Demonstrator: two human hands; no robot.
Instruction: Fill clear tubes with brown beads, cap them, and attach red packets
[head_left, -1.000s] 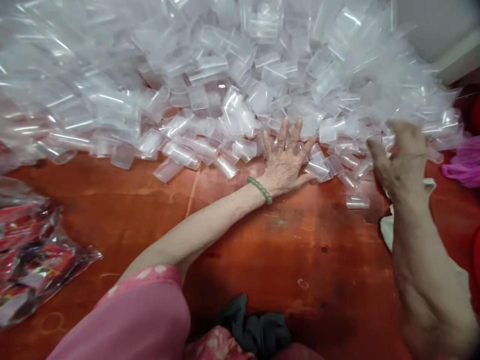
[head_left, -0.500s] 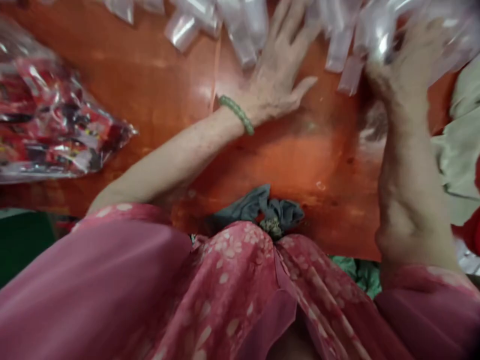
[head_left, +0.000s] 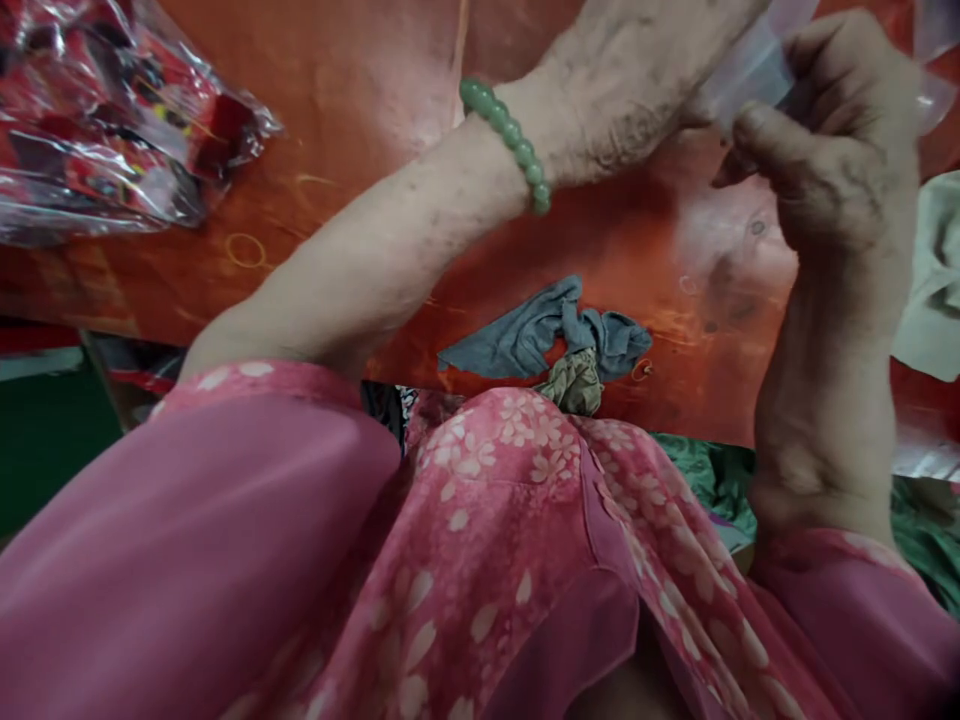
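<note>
My right hand [head_left: 825,140] is raised at the upper right with fingers and thumb curled around a small clear plastic bag [head_left: 750,65]. My left hand [head_left: 637,80] comes in beside it at the top edge, with a green bead bracelet [head_left: 510,135] on the wrist. Its fingers run out of the top of the picture, touching the same clear bag. Both hands hover over the orange-red table [head_left: 360,100].
A crinkled clear packet of red printed items [head_left: 105,120] lies at the upper left. A grey-blue cloth scrap [head_left: 540,335] sits at the table's near edge. My pink flowered clothing [head_left: 487,560] fills the lower half. Pale fabric [head_left: 934,280] and green fabric [head_left: 705,480] lie at the right.
The view has tilted down from the pile of clear bags toward my lap. Both hands drew back from the pile and came together on one clear bag.
</note>
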